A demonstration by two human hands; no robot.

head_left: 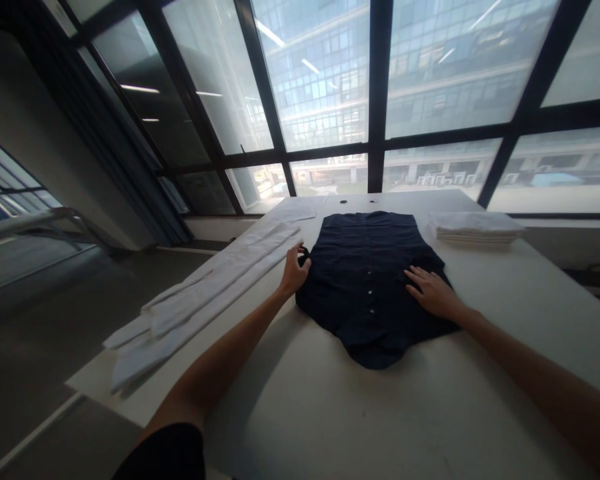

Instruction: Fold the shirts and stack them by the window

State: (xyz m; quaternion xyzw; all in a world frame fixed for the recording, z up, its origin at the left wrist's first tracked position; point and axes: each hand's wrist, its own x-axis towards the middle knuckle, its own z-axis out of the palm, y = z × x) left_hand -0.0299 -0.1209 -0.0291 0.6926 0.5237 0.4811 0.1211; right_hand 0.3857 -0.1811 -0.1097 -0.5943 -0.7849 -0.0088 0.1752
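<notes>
A dark navy button-up shirt (365,280) lies on the white table (290,413), its curved hem towards me and several light buttons down its middle. At the shirt's left edge, my left hand (295,271) is closed, with a bit of the dark cloth pinched between thumb and fingers. My right hand (434,293) rests flat on the right side of the shirt, its fingers stretched out towards the buttons. No sleeves show spread out beside the shirt body.
Long white folded cloths (205,300) lie along the table's left edge. A neat stack of folded white cloth (475,225) sits at the right rear. White sheets (295,210) lie at the far left corner. Large windows (325,73) stand behind the table.
</notes>
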